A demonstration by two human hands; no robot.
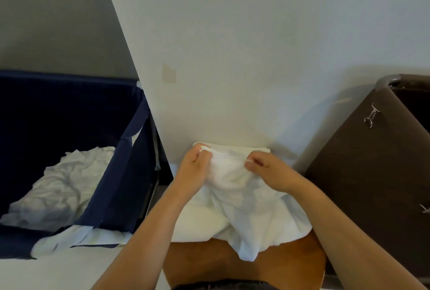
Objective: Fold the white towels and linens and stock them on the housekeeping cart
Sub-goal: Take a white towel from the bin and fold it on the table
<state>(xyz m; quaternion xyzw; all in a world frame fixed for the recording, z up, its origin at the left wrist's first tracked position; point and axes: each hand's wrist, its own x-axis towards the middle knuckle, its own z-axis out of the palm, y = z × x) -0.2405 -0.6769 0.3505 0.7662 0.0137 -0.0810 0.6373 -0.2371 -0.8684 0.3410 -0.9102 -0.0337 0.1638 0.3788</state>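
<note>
The left hand (195, 168) and the right hand (267, 171) each pinch the top edge of a white towel (244, 208). The fingers are curled tight on the cloth. The hands are near each other, with a bit of towel bunched between them. I think they hold it up this way to find the corners, so the towel can be pulled flat and folded.

The towel hangs down from the hands. It lies over the far part of the brown wooden surface (209, 264), close to the wall (256, 57). One loose end droops toward the near edge of the surface. More white cloth (260, 149) lies flat under it at the far edge. That may be a towel already folded, but I cannot be sure.

Just off the left edge of the surface stands a dark blue cloth bin (69, 108). Crumpled white linens (62, 187) lie inside it. I think these wait there for their turn, so the folding looks far from done.

Off the right edge stands a brown bag (372, 173) with a metal clip (371, 115) on its side. It may be part of the cart, but I cannot tell.

The wall has a small darker patch (169, 73). I see no words, brands or labels anywhere.
</note>
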